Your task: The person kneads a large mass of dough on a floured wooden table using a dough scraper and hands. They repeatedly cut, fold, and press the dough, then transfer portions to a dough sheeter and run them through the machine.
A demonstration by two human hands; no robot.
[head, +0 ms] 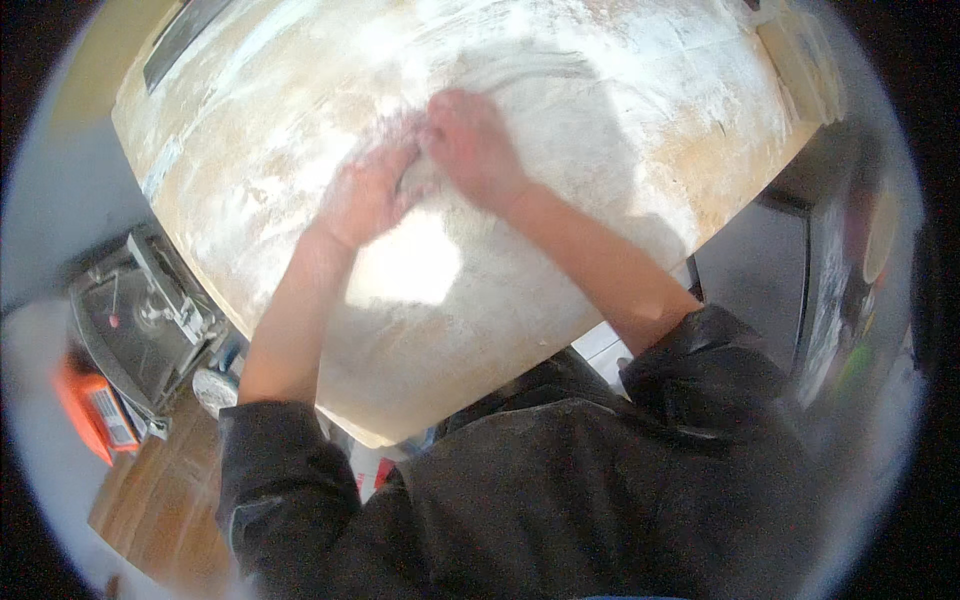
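A floured wooden work table (pixel 480 330) spreads out before me, its white dusting smeared in curved streaks. Over its middle, my left hand (pixel 371 184) reaches forward, thumb apart from the blurred fingers, and I see nothing in it. My right hand (pixel 476 146) is beside it with its fingers curled inward, close to or touching the left fingertips. Motion blur hides whether the right fingers hold anything. Flour appears to coat the left fingers. A bright patch of light lies on the tabletop below the hands.
Left of the table stands a grey metal appliance (pixel 135 322), with an orange package (pixel 94 412) next to it. A dark flat strip (pixel 180 45) lies at the table's upper-left edge. Stacked wooden boards (pixel 802 67) are at upper right. A grey panel (pixel 750 270) stands right of the table.
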